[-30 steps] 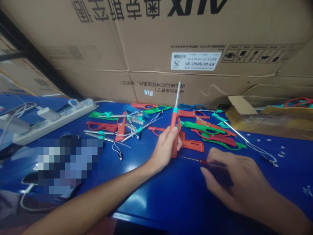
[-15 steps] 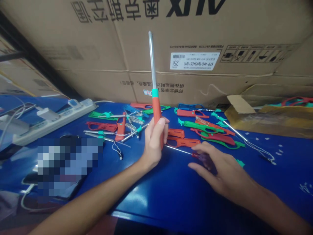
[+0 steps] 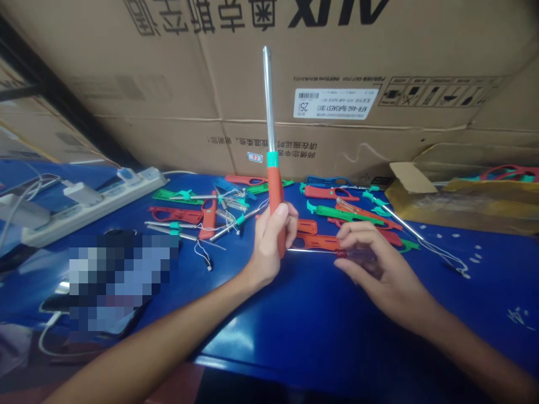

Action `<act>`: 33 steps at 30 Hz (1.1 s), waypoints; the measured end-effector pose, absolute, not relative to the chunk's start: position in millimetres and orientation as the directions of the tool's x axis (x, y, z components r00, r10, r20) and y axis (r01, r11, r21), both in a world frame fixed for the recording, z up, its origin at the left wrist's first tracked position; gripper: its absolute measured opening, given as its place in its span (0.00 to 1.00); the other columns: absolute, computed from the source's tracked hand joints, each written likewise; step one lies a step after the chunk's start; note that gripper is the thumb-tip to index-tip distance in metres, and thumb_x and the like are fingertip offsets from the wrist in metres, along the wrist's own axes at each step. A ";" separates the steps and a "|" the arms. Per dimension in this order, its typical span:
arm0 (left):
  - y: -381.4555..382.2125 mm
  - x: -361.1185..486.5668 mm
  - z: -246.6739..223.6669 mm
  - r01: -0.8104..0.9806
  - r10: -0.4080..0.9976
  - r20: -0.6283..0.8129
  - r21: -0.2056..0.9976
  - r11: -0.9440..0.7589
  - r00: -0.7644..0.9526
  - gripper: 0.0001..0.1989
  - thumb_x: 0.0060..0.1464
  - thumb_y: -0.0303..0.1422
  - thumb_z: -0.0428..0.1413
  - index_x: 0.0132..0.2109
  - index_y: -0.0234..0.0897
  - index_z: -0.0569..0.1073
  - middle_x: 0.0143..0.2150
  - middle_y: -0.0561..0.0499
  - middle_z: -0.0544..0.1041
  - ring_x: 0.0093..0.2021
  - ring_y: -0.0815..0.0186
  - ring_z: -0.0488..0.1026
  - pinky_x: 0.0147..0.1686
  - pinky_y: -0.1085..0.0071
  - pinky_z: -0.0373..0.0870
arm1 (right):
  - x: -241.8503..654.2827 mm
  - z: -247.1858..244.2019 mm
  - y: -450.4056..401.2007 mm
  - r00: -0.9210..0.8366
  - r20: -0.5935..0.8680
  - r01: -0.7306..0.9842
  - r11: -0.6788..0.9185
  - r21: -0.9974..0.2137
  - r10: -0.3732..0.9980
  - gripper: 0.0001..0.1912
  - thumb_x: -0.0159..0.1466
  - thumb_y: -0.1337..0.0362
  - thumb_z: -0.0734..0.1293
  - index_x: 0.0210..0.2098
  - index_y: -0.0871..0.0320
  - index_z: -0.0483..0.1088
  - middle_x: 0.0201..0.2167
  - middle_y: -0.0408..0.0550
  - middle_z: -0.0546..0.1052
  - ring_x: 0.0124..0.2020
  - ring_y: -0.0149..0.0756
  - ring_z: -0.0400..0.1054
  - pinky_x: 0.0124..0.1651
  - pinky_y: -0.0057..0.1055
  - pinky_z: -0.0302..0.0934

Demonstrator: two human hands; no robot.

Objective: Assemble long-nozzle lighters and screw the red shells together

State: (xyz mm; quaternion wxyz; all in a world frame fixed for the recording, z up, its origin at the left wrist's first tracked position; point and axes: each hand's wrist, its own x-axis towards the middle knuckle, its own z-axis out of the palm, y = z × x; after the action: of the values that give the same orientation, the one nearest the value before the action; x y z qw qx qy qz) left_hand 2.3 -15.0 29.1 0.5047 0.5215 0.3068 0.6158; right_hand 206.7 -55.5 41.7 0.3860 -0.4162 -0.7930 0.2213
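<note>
Head view, from the near edge: both forearms reach in over the blue tabletop (image 3: 269, 320), and the right hand (image 3: 387, 275) holds a screwdriver (image 3: 357, 261) by its dark red handle, its grip narrow, with thumb and fingers closed around it. The thin shaft runs roughly level toward the low end of a red-handled lighter (image 3: 275, 188); whether the tip is seated there cannot be told, since the contact is too small to make out. The left hand (image 3: 272, 241) has its grip wrapped around the lower part of that lighter, holding it nearly upright, well above the tabletop's near edge in the picture. Its metal tube (image 3: 268, 101) and green collar (image 3: 273, 159) are in place and the handle looks closed, so this piece seems mostly together; whether any screw is fully home does not show. Beyond the hands lie orange shells (image 3: 320, 242), a green shell (image 3: 349, 214) and, to the left, tubes with wires (image 3: 204, 255), all apparently separate parts, so several pieces look unassembled. A white power strip (image 3: 96, 207) lies farther left, an open carton (image 3: 484, 196) sits on the right, and a large cardboard box (image 3: 252, 84) stands behind everything.
</note>
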 end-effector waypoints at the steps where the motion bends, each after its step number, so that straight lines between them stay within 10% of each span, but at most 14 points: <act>1: -15.1 2.5 28.7 -0.302 0.941 0.333 0.905 -0.301 0.057 0.19 0.68 0.49 0.47 0.40 0.39 0.68 0.18 0.59 0.60 0.19 0.70 0.53 0.26 0.69 0.52 | 206.6 42.7 -55.2 -0.349 0.434 0.475 0.556 -0.682 0.830 0.04 0.70 0.63 0.66 0.45 0.51 0.68 0.47 0.50 0.73 0.46 0.38 0.74 0.41 0.32 0.73; 8: -16.2 4.3 26.9 -0.339 0.945 0.320 0.898 -0.279 0.071 0.18 0.68 0.49 0.48 0.39 0.39 0.66 0.19 0.60 0.60 0.19 0.72 0.53 0.24 0.70 0.51 | 208.2 51.0 -49.8 -0.447 0.495 0.514 0.667 -0.540 0.745 0.03 0.68 0.68 0.69 0.37 0.55 0.75 0.34 0.44 0.78 0.35 0.33 0.74 0.40 0.30 0.70; 18: -15.3 7.1 26.9 -0.359 0.956 0.285 0.902 -0.240 0.076 0.19 0.67 0.50 0.48 0.38 0.39 0.65 0.18 0.60 0.60 0.18 0.72 0.53 0.24 0.70 0.51 | 203.0 46.6 -54.7 -0.398 0.537 0.604 0.653 -0.457 0.744 0.04 0.67 0.66 0.69 0.41 0.54 0.70 0.45 0.51 0.74 0.47 0.40 0.74 0.44 0.35 0.72; 33: -16.2 7.4 22.1 -0.326 0.963 0.250 0.922 -0.207 0.097 0.19 0.67 0.51 0.47 0.38 0.40 0.66 0.19 0.60 0.60 0.19 0.71 0.54 0.24 0.69 0.53 | 213.6 42.5 -47.6 -0.433 0.555 0.592 0.688 -0.420 0.711 0.04 0.68 0.65 0.69 0.42 0.53 0.75 0.32 0.43 0.79 0.32 0.34 0.74 0.40 0.33 0.71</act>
State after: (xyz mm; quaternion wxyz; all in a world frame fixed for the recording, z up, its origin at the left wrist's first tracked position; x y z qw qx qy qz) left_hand 7.4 -16.2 22.1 0.5442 0.5024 0.3170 0.5924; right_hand 213.6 -47.6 42.5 0.3666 -0.3864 -0.8424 0.0811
